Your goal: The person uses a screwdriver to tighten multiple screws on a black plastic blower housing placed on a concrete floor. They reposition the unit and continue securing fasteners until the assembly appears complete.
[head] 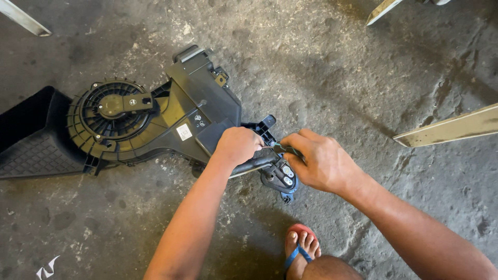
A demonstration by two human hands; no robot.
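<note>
A black plastic blower housing (171, 111) with a round fan cage (106, 116) lies on the concrete floor. My left hand (237, 146) is closed over its right end, pressing on the housing edge. My right hand (321, 162) grips a thin dark tool (280, 149) whose tip points at a small black bracket with metal fittings (280, 176) at the housing's right end. Both hands nearly touch each other.
A black ribbed floor mat (28, 140) lies at the left under the fan. Pale flat bars (451, 128) (381, 10) (23, 18) lie at the right and upper edges. My foot in a red sandal with blue strap (301, 251) is near the bottom.
</note>
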